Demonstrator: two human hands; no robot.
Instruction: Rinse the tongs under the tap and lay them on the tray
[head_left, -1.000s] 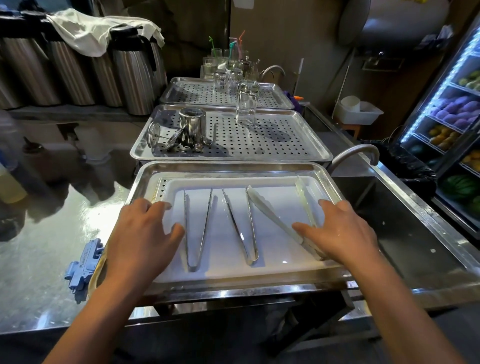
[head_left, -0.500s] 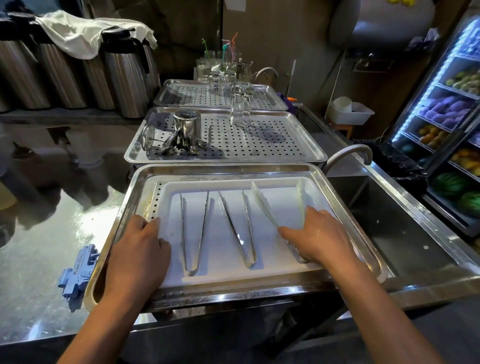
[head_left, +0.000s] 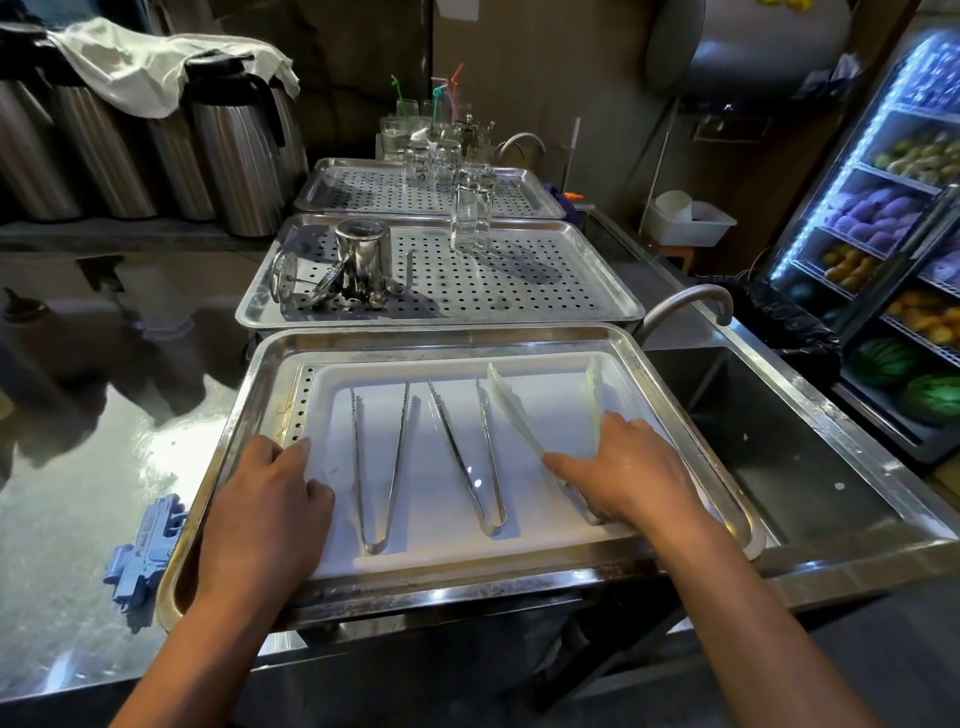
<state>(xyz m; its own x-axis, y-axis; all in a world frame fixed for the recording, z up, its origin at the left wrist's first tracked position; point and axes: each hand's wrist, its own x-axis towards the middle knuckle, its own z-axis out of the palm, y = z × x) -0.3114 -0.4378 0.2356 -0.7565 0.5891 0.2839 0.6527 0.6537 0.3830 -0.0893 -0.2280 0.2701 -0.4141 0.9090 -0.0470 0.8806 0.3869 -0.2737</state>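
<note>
Plastic tongs (head_left: 511, 405) under palm-down right hand (head_left: 623, 478)

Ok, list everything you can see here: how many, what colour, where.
metal tongs: two, silver, on the white board
plastic tongs: one, whitish, board's right side
white board: one, white, inside near tray
near tray: one, steel, counter edge
perforated trays: two, steel, behind it
jug: one, steel, nearer perforated tray
glasses: several, clear, perforated trays
tap: one, steel, over sink at right
flasks: a row, steel, back left
plastic item: one, blue, left of near tray
left hand: one, on board's left edge
right hand: one, over plastic tongs
</note>
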